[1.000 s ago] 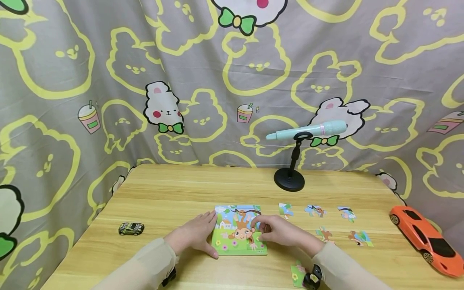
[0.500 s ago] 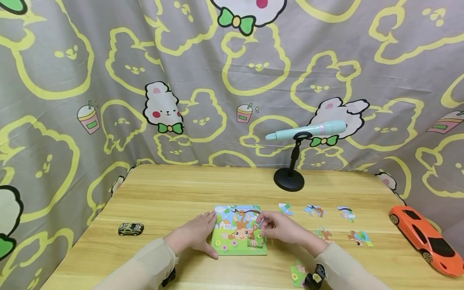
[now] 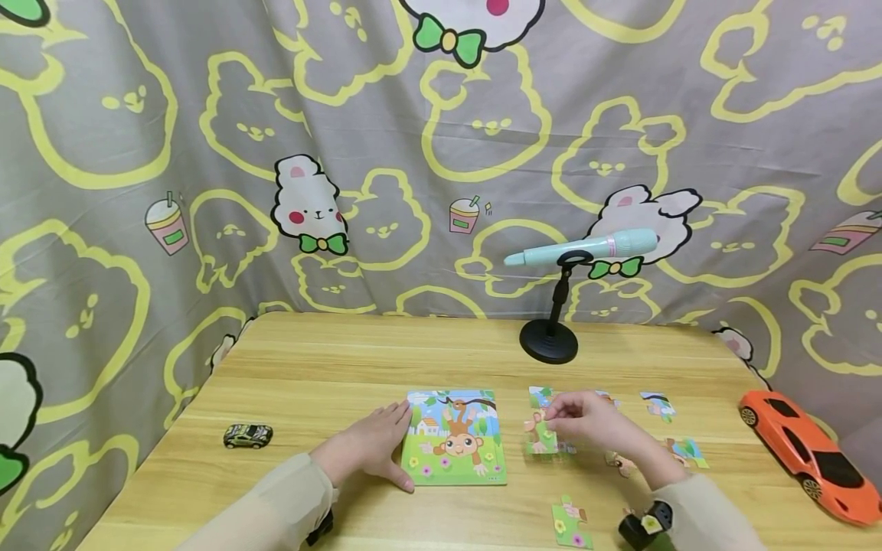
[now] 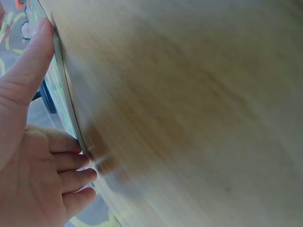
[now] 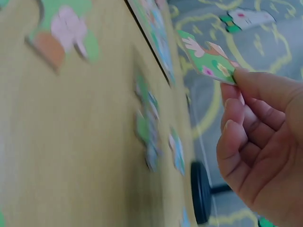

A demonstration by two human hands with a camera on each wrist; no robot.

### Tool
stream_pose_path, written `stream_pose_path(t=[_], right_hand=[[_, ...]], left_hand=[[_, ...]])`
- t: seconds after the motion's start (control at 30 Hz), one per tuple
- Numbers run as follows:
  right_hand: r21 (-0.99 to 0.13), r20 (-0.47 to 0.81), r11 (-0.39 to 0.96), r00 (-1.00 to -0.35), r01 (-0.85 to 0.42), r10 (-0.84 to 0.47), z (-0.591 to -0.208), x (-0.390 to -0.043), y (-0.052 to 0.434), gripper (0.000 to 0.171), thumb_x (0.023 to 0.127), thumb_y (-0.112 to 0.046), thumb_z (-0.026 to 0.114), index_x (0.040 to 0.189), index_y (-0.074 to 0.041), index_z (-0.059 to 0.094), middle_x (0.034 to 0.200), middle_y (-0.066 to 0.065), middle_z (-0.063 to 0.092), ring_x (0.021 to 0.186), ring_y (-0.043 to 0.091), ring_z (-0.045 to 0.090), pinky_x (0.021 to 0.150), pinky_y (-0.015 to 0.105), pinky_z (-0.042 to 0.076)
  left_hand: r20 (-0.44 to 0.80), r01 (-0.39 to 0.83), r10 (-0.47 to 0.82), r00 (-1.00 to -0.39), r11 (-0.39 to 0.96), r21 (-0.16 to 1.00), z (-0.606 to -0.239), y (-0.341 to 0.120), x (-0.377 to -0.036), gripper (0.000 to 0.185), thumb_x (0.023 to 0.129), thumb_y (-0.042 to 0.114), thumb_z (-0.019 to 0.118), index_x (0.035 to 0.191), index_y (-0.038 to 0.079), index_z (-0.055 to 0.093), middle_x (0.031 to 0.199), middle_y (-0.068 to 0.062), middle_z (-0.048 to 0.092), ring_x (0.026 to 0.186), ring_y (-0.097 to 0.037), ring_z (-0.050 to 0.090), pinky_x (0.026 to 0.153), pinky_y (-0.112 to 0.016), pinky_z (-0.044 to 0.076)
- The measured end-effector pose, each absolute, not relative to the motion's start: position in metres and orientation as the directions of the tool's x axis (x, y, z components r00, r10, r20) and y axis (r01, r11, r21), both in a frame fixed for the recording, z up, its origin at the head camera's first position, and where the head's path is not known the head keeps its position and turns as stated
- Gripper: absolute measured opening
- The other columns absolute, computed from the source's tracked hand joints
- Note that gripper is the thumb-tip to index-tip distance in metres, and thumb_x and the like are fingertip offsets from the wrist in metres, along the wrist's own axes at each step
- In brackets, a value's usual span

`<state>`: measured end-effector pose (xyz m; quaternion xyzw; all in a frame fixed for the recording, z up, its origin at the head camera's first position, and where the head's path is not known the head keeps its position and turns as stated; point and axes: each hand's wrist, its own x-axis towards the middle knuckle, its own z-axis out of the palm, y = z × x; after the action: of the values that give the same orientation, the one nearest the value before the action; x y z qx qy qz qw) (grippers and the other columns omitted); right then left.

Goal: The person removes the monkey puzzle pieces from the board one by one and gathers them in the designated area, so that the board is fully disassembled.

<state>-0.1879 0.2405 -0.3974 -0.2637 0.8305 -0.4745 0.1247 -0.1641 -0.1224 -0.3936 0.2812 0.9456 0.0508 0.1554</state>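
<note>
A square puzzle board [image 3: 455, 480] printed with a monkey hanging from a branch lies on the table. My left hand [image 3: 377, 444] rests along its left side, fingers extended, the thumb at the lower left corner. In the left wrist view the thumb [image 4: 33, 61] lies against the board's edge. To the right of the board, my right hand [image 3: 596, 421] pinches a puzzle piece [image 3: 540, 438] between thumb and finger, held above the table. The right wrist view shows this puzzle piece [image 5: 206, 59] with green ground, flowers and a pale monkey hand; the other fingers are curled.
Several loose puzzle pieces lie right of the board, including one by the front [image 3: 570, 524] and one farther right [image 3: 659, 405]. A microphone [image 3: 592, 249] on a black stand [image 3: 549, 342] is behind. Toy cars stand left [image 3: 248, 435] and right [image 3: 806, 459].
My right hand has lifted the puzzle piece off the board's lower right part and carried it rightward, above the table. The printed monkey's arm there is uncovered. My left hand stays put.
</note>
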Motion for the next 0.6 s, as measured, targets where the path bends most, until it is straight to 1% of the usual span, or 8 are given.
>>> stream_pose_path(t=[0.13, 0.23, 0.33, 0.4, 0.5, 0.53, 0.6], right_hand=[[-0.851, 0.007, 0.453, -0.868, -0.266, -0.497, -0.393, -0.185, 0.266, 0.016, 0.09, -0.019, 0.061, 0.091, -0.002, 0.063, 0.079, 0.014, 0.058, 0.062, 0.014, 0.051, 0.053, 0.031, 0.048], [-0.874, -0.034, 0.441, -0.88, -0.204, -0.473, -0.39, -0.182, 0.287, 0.02, 0.091, -0.019, 0.059, 0.094, 0.001, 0.06, 0.079, 0.02, 0.057, 0.057, 0.022, 0.051, 0.049, 0.036, 0.048], [-0.875, -0.042, 0.445, -0.888, -0.188, -0.457, -0.388, -0.178, 0.307, 0.021, 0.092, -0.017, 0.057, 0.096, 0.003, 0.06, 0.081, 0.018, 0.058, 0.06, 0.025, 0.053, 0.051, 0.037, 0.049], [-0.866, -0.048, 0.464, -0.893, -0.186, -0.447, -0.387, -0.175, 0.321, 0.02, 0.093, -0.017, 0.056, 0.096, 0.003, 0.06, 0.083, 0.014, 0.059, 0.063, 0.023, 0.053, 0.053, 0.036, 0.049], [-0.86, -0.061, 0.476, -0.889, -0.184, -0.454, -0.386, -0.171, 0.341, 0.021, 0.094, -0.015, 0.054, 0.097, 0.005, 0.059, 0.081, 0.012, 0.058, 0.062, 0.02, 0.051, 0.051, 0.034, 0.046], [-0.869, -0.083, 0.468, -0.884, -0.162, -0.461, -0.386, -0.17, 0.347, 0.021, 0.094, -0.015, 0.053, 0.097, 0.006, 0.058, 0.077, 0.012, 0.056, 0.059, 0.021, 0.049, 0.051, 0.035, 0.045], [-0.895, -0.116, 0.427, -0.858, -0.128, -0.5, -0.387, -0.167, 0.361, 0.023, 0.096, -0.013, 0.049, 0.098, 0.009, 0.055, 0.068, 0.018, 0.048, 0.054, 0.028, 0.041, 0.047, 0.039, 0.041]], left_hand=[[-0.265, 0.516, 0.548, -0.793, 0.836, 0.185, -0.394, -0.123, -0.164, 0.114, 0.062, 0.061, 0.071, 0.14, -0.009, 0.027, 0.146, -0.025, 0.021, 0.133, -0.037, 0.022, 0.108, -0.045, 0.02], [-0.266, 0.517, 0.55, -0.791, 0.835, 0.188, -0.395, -0.123, -0.165, 0.114, 0.062, 0.061, 0.071, 0.14, -0.009, 0.027, 0.146, -0.024, 0.021, 0.133, -0.037, 0.022, 0.108, -0.045, 0.02], [-0.266, 0.519, 0.551, -0.79, 0.834, 0.187, -0.396, -0.123, -0.165, 0.114, 0.062, 0.062, 0.07, 0.14, -0.009, 0.027, 0.146, -0.024, 0.02, 0.133, -0.036, 0.021, 0.108, -0.044, 0.02], [-0.266, 0.519, 0.552, -0.791, 0.834, 0.187, -0.397, -0.123, -0.166, 0.114, 0.062, 0.063, 0.07, 0.14, -0.009, 0.026, 0.147, -0.024, 0.02, 0.133, -0.036, 0.021, 0.108, -0.044, 0.02], [-0.26, 0.519, 0.553, -0.792, 0.833, 0.19, -0.398, -0.124, -0.167, 0.115, 0.062, 0.063, 0.07, 0.14, -0.009, 0.026, 0.147, -0.024, 0.02, 0.133, -0.037, 0.021, 0.108, -0.044, 0.02], [-0.259, 0.519, 0.553, -0.792, 0.833, 0.192, -0.398, -0.124, -0.167, 0.115, 0.062, 0.063, 0.07, 0.14, -0.009, 0.026, 0.147, -0.024, 0.02, 0.133, -0.037, 0.021, 0.108, -0.044, 0.02], [-0.258, 0.519, 0.554, -0.792, 0.832, 0.195, -0.399, -0.124, -0.167, 0.115, 0.062, 0.063, 0.07, 0.14, -0.009, 0.026, 0.147, -0.024, 0.02, 0.133, -0.037, 0.021, 0.108, -0.045, 0.02]])
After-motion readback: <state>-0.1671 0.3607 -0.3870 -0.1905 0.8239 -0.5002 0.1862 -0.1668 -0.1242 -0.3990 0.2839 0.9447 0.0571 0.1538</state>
